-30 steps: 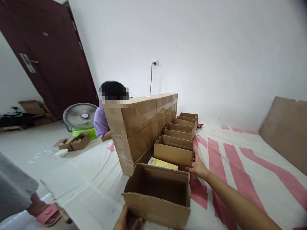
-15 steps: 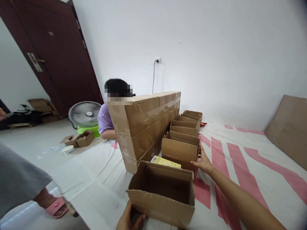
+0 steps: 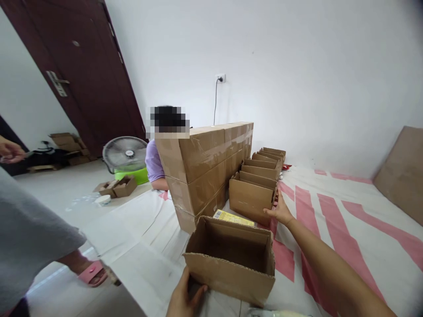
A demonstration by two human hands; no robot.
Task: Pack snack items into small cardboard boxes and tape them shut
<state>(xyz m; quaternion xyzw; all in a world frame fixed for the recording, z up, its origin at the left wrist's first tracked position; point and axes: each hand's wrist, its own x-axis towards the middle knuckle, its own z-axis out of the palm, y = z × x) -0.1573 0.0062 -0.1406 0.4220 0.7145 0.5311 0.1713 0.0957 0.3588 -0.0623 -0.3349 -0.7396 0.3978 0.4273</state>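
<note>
An open, roofless cardboard box (image 3: 228,281) stands nearest me on the white and pink sheet, its visible inside bare. My left hand (image 3: 185,293) grips its near left corner, thumb low on the front and fingers along the left side. Beyond it is another open cardboard box (image 3: 249,200). My right hand (image 3: 280,209) has hold of that one's right end, thumb on the near face; its other fingers are partly hidden. Between the two boxes lies a yellow printed packet (image 3: 234,217) with a barcode, partly covered by the nearest box.
Several more open boxes (image 3: 259,169) run in a row toward the wall. Left of them rises a stack of taped cartons (image 3: 205,154), with a person in a purple sleeve (image 3: 154,163) behind it. A fan (image 3: 127,154) and another person's sandalled foot (image 3: 94,273) are at left.
My view has turned slightly left. The box in my right hand has shifted a little away from me, showing more of the packet. My left hand keeps its place on the nearest box.
</note>
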